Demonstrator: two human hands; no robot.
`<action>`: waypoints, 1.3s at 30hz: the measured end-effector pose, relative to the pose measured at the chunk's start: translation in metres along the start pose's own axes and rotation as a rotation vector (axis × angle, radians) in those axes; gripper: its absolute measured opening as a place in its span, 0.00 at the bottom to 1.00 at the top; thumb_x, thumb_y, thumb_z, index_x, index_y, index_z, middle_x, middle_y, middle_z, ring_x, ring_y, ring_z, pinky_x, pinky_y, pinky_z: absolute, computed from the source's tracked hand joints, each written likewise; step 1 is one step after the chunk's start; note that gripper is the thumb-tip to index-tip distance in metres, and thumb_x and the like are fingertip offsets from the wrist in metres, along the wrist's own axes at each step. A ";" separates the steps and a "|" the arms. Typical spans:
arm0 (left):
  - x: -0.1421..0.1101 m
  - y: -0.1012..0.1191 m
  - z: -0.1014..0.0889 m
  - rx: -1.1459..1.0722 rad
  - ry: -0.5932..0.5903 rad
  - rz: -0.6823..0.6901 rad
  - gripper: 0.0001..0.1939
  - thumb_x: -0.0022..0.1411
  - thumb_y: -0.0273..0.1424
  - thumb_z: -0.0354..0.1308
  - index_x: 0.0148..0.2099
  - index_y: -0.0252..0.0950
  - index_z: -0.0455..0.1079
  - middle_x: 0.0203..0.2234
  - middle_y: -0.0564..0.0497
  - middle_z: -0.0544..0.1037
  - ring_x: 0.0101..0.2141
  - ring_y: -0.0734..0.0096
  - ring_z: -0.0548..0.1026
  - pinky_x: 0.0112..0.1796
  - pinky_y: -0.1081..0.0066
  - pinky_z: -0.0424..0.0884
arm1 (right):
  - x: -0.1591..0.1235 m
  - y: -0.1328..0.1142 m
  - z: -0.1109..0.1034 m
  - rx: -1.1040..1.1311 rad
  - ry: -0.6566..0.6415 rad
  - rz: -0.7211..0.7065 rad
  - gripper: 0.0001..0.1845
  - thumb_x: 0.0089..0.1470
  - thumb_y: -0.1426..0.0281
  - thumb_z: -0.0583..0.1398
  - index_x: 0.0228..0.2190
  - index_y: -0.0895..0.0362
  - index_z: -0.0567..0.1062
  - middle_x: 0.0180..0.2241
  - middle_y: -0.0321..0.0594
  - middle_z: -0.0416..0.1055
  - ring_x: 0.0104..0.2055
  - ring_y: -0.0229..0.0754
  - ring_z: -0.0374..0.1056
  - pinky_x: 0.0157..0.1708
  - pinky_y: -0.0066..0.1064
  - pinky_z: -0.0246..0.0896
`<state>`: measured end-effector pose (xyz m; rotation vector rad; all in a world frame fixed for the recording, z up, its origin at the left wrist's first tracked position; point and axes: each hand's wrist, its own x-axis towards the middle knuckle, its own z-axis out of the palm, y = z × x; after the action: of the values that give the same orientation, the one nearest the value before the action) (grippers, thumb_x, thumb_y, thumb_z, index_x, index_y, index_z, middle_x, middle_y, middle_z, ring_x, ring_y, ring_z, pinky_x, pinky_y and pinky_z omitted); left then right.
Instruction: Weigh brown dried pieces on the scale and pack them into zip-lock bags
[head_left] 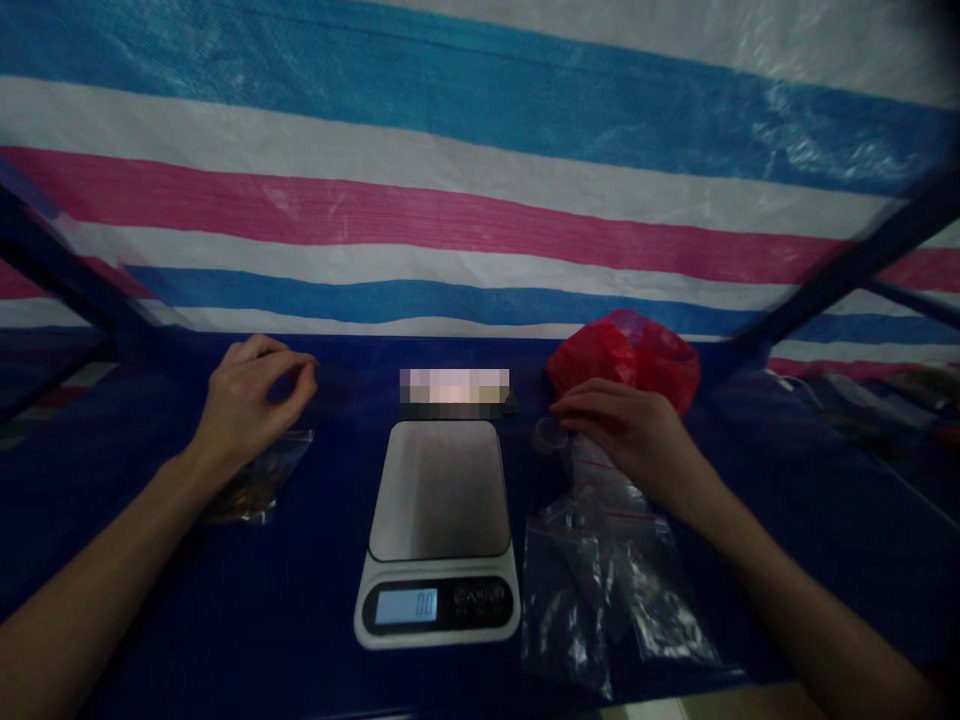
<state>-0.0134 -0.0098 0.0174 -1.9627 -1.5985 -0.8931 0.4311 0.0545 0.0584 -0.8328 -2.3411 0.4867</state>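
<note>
My left hand [259, 388] is raised at the left, its thumb and index finger curled close together at the tips, with nothing visible between them. Beneath its wrist lies a clear zip bag [262, 480] with brownish contents. At the right, my right hand [630, 428] has its fingers drawn together, pointing left; whether they pinch anything is hidden. Just below those fingertips is a small clear round cup [550, 436]; touching or apart, I cannot tell. Between the hands stands a white digital kitchen scale [441, 490] with a bare steel plate, its display reading 0.0.
Several clear zip bags [566, 600] lie overlapping right of the scale. A red plastic bag [622, 355] sits behind my right hand. Behind the scale is a blurred-out item [454, 390]. Dark frame bars [847, 265] and a striped sheet [450, 215] bound the blue table.
</note>
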 end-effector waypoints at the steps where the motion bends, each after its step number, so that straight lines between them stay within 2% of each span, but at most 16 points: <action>1: 0.000 -0.002 0.000 -0.007 -0.006 0.004 0.10 0.68 0.33 0.55 0.39 0.36 0.78 0.31 0.50 0.77 0.35 0.67 0.73 0.40 0.65 0.66 | -0.001 0.003 0.006 0.013 -0.032 -0.008 0.07 0.64 0.74 0.62 0.41 0.54 0.82 0.41 0.41 0.80 0.42 0.43 0.78 0.42 0.33 0.73; 4: -0.001 -0.004 0.000 -0.019 -0.029 0.021 0.10 0.68 0.33 0.56 0.40 0.36 0.78 0.33 0.49 0.77 0.35 0.67 0.73 0.40 0.65 0.67 | -0.003 0.011 0.017 0.010 -0.091 -0.013 0.08 0.65 0.75 0.61 0.40 0.55 0.81 0.40 0.41 0.79 0.41 0.42 0.77 0.41 0.32 0.73; 9: -0.002 -0.003 0.000 0.011 -0.014 0.023 0.11 0.69 0.33 0.56 0.40 0.35 0.78 0.34 0.48 0.76 0.37 0.65 0.73 0.42 0.64 0.66 | -0.005 0.013 0.019 -0.016 -0.125 -0.029 0.09 0.65 0.76 0.61 0.42 0.55 0.81 0.42 0.42 0.79 0.42 0.43 0.77 0.43 0.33 0.73; 16: -0.001 -0.002 0.001 0.014 -0.035 0.005 0.12 0.69 0.34 0.55 0.40 0.35 0.78 0.35 0.47 0.76 0.39 0.64 0.73 0.43 0.62 0.66 | -0.003 0.006 0.016 -0.012 -0.090 -0.047 0.07 0.64 0.73 0.63 0.41 0.54 0.82 0.42 0.41 0.80 0.43 0.44 0.78 0.45 0.34 0.74; 17: -0.002 -0.002 0.002 0.012 -0.045 0.010 0.12 0.69 0.34 0.55 0.40 0.35 0.78 0.35 0.48 0.76 0.39 0.64 0.73 0.43 0.62 0.66 | -0.002 0.007 0.012 -0.022 -0.061 -0.042 0.08 0.64 0.72 0.62 0.41 0.53 0.82 0.42 0.41 0.81 0.43 0.44 0.78 0.45 0.34 0.74; 19: -0.002 -0.002 0.003 -0.002 -0.060 0.005 0.11 0.68 0.34 0.55 0.40 0.36 0.77 0.34 0.48 0.77 0.39 0.64 0.74 0.43 0.62 0.67 | -0.002 0.014 -0.001 -0.085 0.084 0.018 0.09 0.64 0.72 0.61 0.41 0.53 0.82 0.41 0.40 0.82 0.42 0.46 0.79 0.45 0.35 0.74; 21: -0.002 -0.002 0.002 -0.023 -0.071 -0.027 0.10 0.67 0.34 0.55 0.40 0.39 0.77 0.35 0.48 0.77 0.39 0.63 0.74 0.43 0.60 0.68 | -0.002 0.032 -0.018 -0.203 0.268 0.131 0.09 0.62 0.73 0.61 0.40 0.53 0.82 0.39 0.40 0.82 0.40 0.47 0.79 0.43 0.37 0.73; 22: -0.001 -0.001 0.002 -0.036 -0.081 -0.047 0.09 0.66 0.34 0.55 0.40 0.40 0.77 0.35 0.48 0.77 0.40 0.62 0.74 0.44 0.59 0.68 | -0.003 0.044 -0.026 -0.272 0.321 0.188 0.10 0.61 0.74 0.60 0.39 0.54 0.82 0.38 0.41 0.82 0.40 0.48 0.79 0.43 0.37 0.72; 23: -0.001 0.000 0.001 -0.049 -0.084 -0.066 0.08 0.65 0.34 0.56 0.40 0.41 0.77 0.35 0.49 0.78 0.40 0.61 0.74 0.44 0.58 0.69 | -0.004 0.058 -0.034 -0.339 0.293 0.226 0.10 0.59 0.75 0.60 0.37 0.54 0.82 0.37 0.42 0.82 0.39 0.49 0.78 0.43 0.37 0.71; 26: 0.001 0.005 -0.001 -0.087 -0.126 -0.104 0.07 0.63 0.35 0.56 0.39 0.46 0.76 0.35 0.50 0.78 0.40 0.59 0.74 0.44 0.56 0.69 | -0.005 0.095 -0.043 -0.477 -0.099 0.238 0.09 0.51 0.78 0.61 0.32 0.56 0.81 0.36 0.44 0.81 0.37 0.48 0.76 0.41 0.36 0.68; 28: 0.002 0.007 -0.001 -0.094 -0.132 -0.103 0.07 0.64 0.35 0.56 0.38 0.47 0.76 0.34 0.50 0.78 0.39 0.60 0.74 0.43 0.57 0.69 | -0.006 0.108 -0.039 -0.558 -0.231 0.207 0.10 0.49 0.79 0.61 0.33 0.58 0.81 0.39 0.47 0.80 0.40 0.49 0.74 0.44 0.36 0.66; 30: 0.001 0.006 0.000 -0.074 -0.102 -0.080 0.09 0.66 0.36 0.55 0.37 0.44 0.77 0.34 0.49 0.77 0.38 0.60 0.74 0.42 0.58 0.69 | -0.007 0.110 -0.032 -0.606 -0.229 0.190 0.13 0.49 0.80 0.59 0.35 0.59 0.80 0.41 0.50 0.79 0.43 0.50 0.74 0.47 0.36 0.64; 33: 0.000 0.001 0.003 -0.021 -0.043 -0.031 0.13 0.68 0.37 0.54 0.38 0.37 0.77 0.34 0.47 0.76 0.37 0.61 0.75 0.41 0.59 0.68 | -0.004 0.104 -0.026 -0.580 -0.189 0.230 0.16 0.52 0.83 0.55 0.35 0.60 0.80 0.41 0.52 0.79 0.41 0.49 0.74 0.43 0.34 0.63; 36: -0.002 -0.003 0.005 -0.002 -0.037 -0.007 0.14 0.69 0.37 0.54 0.38 0.36 0.77 0.34 0.47 0.76 0.38 0.61 0.75 0.42 0.61 0.68 | -0.001 0.099 -0.026 -0.520 -0.169 0.269 0.16 0.51 0.84 0.53 0.31 0.60 0.79 0.36 0.51 0.80 0.37 0.48 0.75 0.39 0.32 0.61; 39: -0.001 -0.003 0.006 -0.011 -0.040 0.011 0.14 0.69 0.37 0.53 0.38 0.37 0.77 0.34 0.48 0.76 0.37 0.62 0.75 0.42 0.62 0.68 | 0.001 0.099 -0.029 -0.473 -0.099 0.227 0.16 0.50 0.84 0.53 0.29 0.59 0.79 0.34 0.50 0.80 0.37 0.48 0.76 0.39 0.32 0.62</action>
<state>-0.0153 -0.0060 0.0127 -2.0071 -1.6065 -0.8652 0.4936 0.1319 0.0300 -1.3277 -2.5048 0.0560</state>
